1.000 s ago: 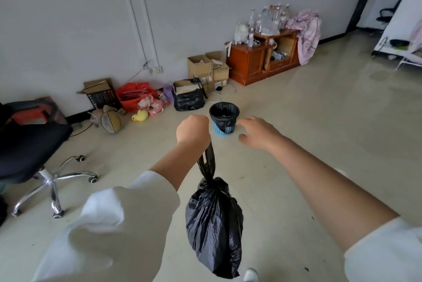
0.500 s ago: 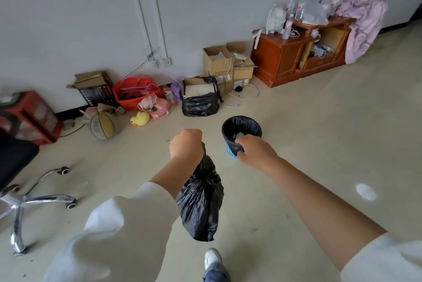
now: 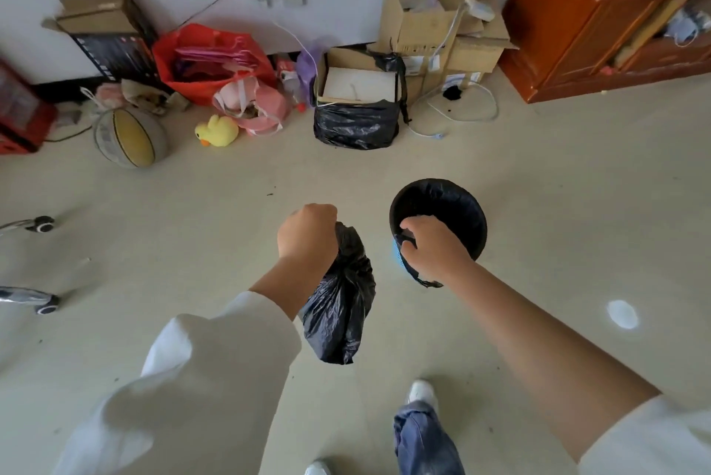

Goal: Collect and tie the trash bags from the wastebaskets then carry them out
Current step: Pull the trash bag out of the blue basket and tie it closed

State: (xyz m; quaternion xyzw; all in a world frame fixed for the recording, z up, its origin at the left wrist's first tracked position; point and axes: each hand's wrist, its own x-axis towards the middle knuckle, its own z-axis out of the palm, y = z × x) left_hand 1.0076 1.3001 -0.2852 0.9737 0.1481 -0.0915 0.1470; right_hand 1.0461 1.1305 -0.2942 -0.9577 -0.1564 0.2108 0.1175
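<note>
My left hand (image 3: 307,232) grips the knotted neck of a tied black trash bag (image 3: 340,305), which hangs above the floor in front of me. To its right a small blue wastebasket (image 3: 396,255) stands on the floor, lined with a black bag (image 3: 446,212) folded over its rim. My right hand (image 3: 433,247) is on the near rim, its fingers curled round the edge of the liner. What lies inside the wastebasket is too dark to tell.
Along the wall lie a basketball (image 3: 129,137), a yellow duck toy (image 3: 217,131), a red bag (image 3: 209,58), cardboard boxes (image 3: 427,20) and a black bag round a box (image 3: 356,122). A wooden cabinet (image 3: 577,24) stands at right. Chair casters (image 3: 40,224) sit at left.
I have walked up to the wastebasket and the view tilted down. My right hand reached forward and took hold of the liner at the rim. The tied bag stays in my left hand.
</note>
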